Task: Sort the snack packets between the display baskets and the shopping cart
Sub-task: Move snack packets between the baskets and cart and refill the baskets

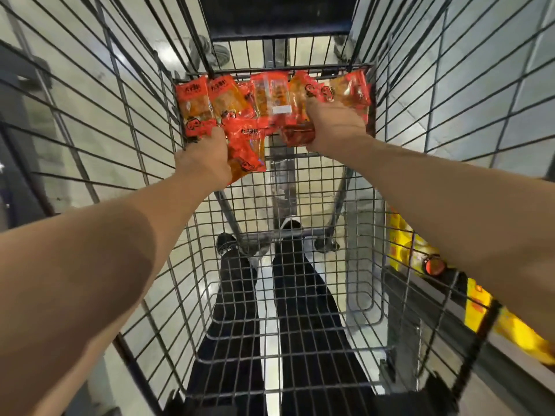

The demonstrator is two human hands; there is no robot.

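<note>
Left hand (207, 157): fingers curled into the lower left edge of a cluster of red-orange plastic snack packets (270, 106), grasping at least one packet. Right hand (336, 124): back of hand toward the camera, fingers closed over the right side of the same cluster, grasping packets. Both forearms extend from the lower corners of the frame toward upper centre.

The packets lie between and above the hands, in a band across the upper centre of the frame. Most have the long axis running up-down in the frame; one packet below the left hand is tilted toward lower right. Printing is blurred.

The cluster sits at the far end of the grey wire-mesh shopping cart (285, 325). Dark trouser legs and shoes show through the mesh. Yellow packaged goods (402, 247) appear at the right edge, outside the cart.
</note>
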